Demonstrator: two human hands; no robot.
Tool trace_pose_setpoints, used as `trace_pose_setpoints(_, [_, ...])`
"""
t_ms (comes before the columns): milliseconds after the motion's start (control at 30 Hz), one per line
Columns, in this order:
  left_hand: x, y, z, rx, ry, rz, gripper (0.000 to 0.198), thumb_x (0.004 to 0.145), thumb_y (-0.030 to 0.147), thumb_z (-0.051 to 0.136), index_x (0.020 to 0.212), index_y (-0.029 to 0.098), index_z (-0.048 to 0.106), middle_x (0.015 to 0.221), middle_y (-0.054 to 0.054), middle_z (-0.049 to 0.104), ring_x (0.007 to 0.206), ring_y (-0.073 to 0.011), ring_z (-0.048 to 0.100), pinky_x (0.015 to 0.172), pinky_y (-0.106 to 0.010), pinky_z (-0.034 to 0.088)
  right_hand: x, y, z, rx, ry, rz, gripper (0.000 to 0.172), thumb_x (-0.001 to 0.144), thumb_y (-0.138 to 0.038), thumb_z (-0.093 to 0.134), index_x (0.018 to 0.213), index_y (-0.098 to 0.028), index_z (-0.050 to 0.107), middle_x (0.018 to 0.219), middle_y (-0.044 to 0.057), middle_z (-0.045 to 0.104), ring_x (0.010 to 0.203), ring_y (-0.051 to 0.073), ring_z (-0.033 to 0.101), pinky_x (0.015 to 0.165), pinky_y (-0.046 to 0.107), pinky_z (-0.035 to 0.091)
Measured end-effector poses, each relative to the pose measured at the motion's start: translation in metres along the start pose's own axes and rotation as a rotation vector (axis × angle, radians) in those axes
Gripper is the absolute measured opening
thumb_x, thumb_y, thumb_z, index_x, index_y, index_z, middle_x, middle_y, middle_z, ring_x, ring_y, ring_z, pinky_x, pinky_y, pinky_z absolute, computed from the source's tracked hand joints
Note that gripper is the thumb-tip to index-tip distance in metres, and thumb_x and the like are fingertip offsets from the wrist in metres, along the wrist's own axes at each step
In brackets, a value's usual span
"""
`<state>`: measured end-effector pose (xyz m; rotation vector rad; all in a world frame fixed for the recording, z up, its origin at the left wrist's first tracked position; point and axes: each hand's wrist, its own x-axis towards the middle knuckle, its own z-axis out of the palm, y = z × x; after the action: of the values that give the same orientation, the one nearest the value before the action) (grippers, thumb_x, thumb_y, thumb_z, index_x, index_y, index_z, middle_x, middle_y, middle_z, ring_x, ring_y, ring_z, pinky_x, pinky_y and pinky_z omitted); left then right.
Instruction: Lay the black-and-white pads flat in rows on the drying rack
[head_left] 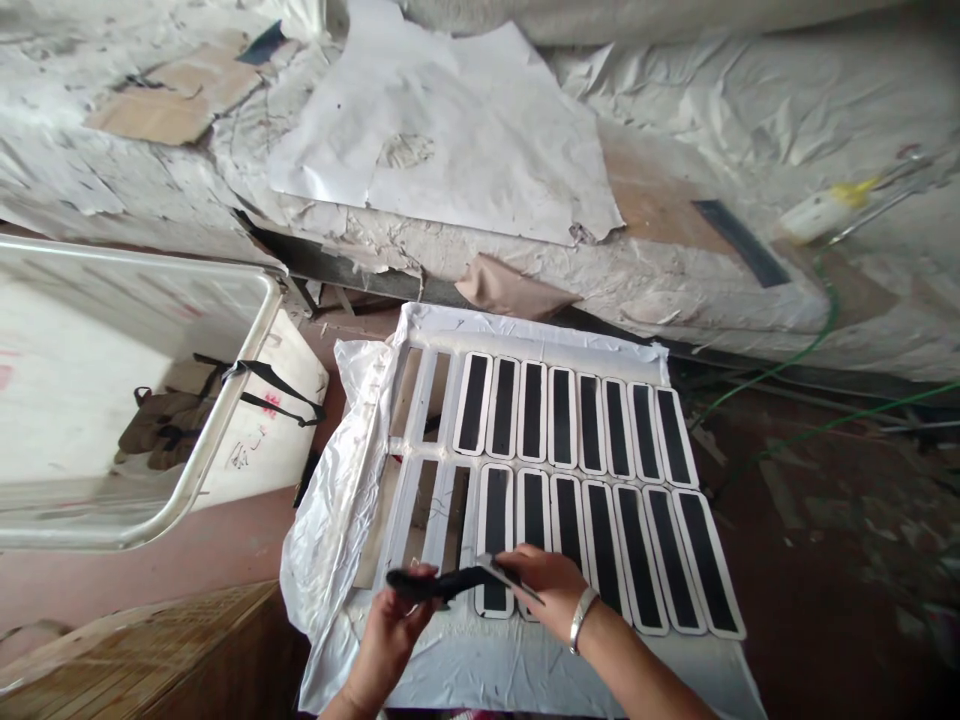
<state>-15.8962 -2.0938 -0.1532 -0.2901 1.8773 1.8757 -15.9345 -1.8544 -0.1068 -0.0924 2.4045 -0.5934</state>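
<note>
Left hand [394,622] and right hand [553,592] pinch opposite ends of the black strip [444,583].

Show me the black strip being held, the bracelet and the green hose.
black strip [450,582]: head view, middle of its length.
bracelet [581,618]: head view, band's outer face at the wrist.
green hose [802,355]: head view, curved stretch on the floor.
</note>
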Motion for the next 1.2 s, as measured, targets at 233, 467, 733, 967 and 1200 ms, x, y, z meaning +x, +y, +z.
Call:
trace_pose_setpoints(233, [0.002, -0.034, 0.023, -0.277, -0.139, -0.004, 0.038, 0.074, 0.049, 0.061, 0.089, 0.015, 0.066, 0.099, -0.012, 0.065, 0.091, -0.0249, 0.061, 0.085, -0.035, 0.049, 0.046, 0.01, -0.004, -0.536, 0.221, -0.474, 0.045, 0.083, 0.001, 0.036, 0.118, -0.017, 0.059, 0.116, 0.012, 0.064, 0.087, 0.021, 0.067, 0.071, 0.034, 0.058])
trace_pose_setpoints(467, [0.016, -0.068, 0.04, 0.217, -0.055, 0.137, 0.057, 0.079, 0.023, 0.045, 0.136, 0.016, 0.043, 0.138, -0.013, 0.042, 0.129, -0.0232, 0.039, 0.11, -0.034, 0.028, 0.087, 0.032, -0.005, -0.554, 0.442, -0.682, 0.042, 0.091, -0.004, 0.033, 0.124, -0.016, 0.057, 0.126, 0.011, 0.06, 0.115, 0.021, 0.057, 0.096, 0.037, 0.051])
trace_pose_setpoints(733, [0.009, -0.037, 0.008, 0.769, -0.168, -0.162, 0.041, 0.09, 0.025, 0.033, 0.115, 0.009, 0.06, 0.097, -0.018, 0.064, 0.094, -0.0292, 0.061, 0.087, -0.043, 0.044, 0.118, 0.047, 0.019, -0.646, 0.435, -0.597, 0.046, 0.09, -0.006, 0.032, 0.133, -0.012, 0.048, 0.137, 0.012, 0.048, 0.125, 0.028, 0.045, 0.102, 0.047, 0.042])
trace_pose_setpoints(967, [0.05, -0.039, 0.051, 0.153, -0.124, -0.368, 0.047, 0.083, 0.045, 0.049, 0.111, 0.007, 0.052, 0.08, -0.009, 0.062, 0.062, -0.0167, 0.058, 0.056, -0.028, 0.047, 0.112, 0.035, 0.08, -0.6, 0.623, -0.37, 0.05, 0.087, -0.004, 0.034, 0.135, -0.014, 0.044, 0.14, 0.008, 0.046, 0.124, 0.028, 0.045, 0.1, 0.045, 0.041])
trace_pose_setpoints(1200, [0.063, -0.039, 0.036, 0.5, 0.168, -0.251, 0.023, 0.077, 0.024, 0.059, 0.092, 0.011, 0.049, 0.09, -0.008, 0.057, 0.085, -0.018, 0.053, 0.081, -0.029, 0.04, 0.113, 0.033, 0.094, -0.556, 0.812, -0.437, 0.052, 0.083, 0.005, 0.031, 0.13, -0.009, 0.048, 0.135, 0.011, 0.051, 0.124, 0.022, 0.047, 0.102, 0.041, 0.044])
